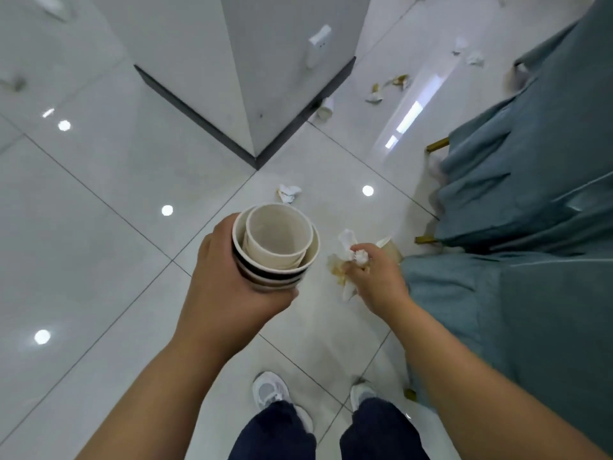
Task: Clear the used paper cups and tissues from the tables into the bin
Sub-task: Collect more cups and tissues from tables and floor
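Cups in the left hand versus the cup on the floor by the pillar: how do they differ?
The cups are a nested stack, upright, gripped by the left hand; the floor cup is single, lying on its side beside the pillar base. The stack shows dark bands; the floor cup looks plain. Both are pale paper cups.

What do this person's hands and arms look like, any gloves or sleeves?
The left hand and right hand wear no gloves, and no ring or watch shows. The forearms are uncovered to the picture's edge. Below are dark navy trousers and white trainers.
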Action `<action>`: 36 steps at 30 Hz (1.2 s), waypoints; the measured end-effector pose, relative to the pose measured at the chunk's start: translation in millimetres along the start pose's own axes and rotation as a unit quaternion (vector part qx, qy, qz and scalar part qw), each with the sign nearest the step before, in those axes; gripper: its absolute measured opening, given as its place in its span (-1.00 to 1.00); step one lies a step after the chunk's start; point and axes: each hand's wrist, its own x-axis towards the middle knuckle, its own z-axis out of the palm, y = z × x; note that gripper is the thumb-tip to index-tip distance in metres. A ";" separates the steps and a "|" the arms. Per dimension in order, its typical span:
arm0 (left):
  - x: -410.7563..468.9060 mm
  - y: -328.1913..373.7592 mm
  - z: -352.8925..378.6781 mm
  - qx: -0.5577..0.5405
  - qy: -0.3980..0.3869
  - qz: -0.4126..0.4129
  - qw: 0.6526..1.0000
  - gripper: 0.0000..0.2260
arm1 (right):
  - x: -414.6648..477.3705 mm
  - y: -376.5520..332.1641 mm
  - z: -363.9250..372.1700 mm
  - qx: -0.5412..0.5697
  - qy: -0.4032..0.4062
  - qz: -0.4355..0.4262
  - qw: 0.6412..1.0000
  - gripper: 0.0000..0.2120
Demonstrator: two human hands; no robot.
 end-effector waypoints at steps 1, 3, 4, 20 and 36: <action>1.3 19.0 -8.2 -0.010 -0.002 0.011 1.000 -0.37 | -8.2 -19.5 -11.9 0.030 0.018 0.000 0.999 -0.81; 9.5 57.1 -22.4 -0.021 -0.009 0.035 0.999 -0.35 | -20.8 -54.6 -38.2 0.090 0.059 0.002 0.994 -0.86; 15.4 74.7 -27.4 -0.021 -0.013 0.043 0.999 -0.32 | -25.5 -70.1 -51.8 0.120 0.080 0.004 0.990 -0.86; 184.4 276.7 10.0 -0.064 -0.011 0.102 0.993 -0.29 | 69.3 -208.0 -279.4 0.233 0.160 -0.065 0.957 -0.84; 431.9 399.0 33.8 -0.076 -0.100 0.199 0.972 -0.28 | 239.0 -331.1 -411.0 0.246 0.287 -0.124 0.918 -0.81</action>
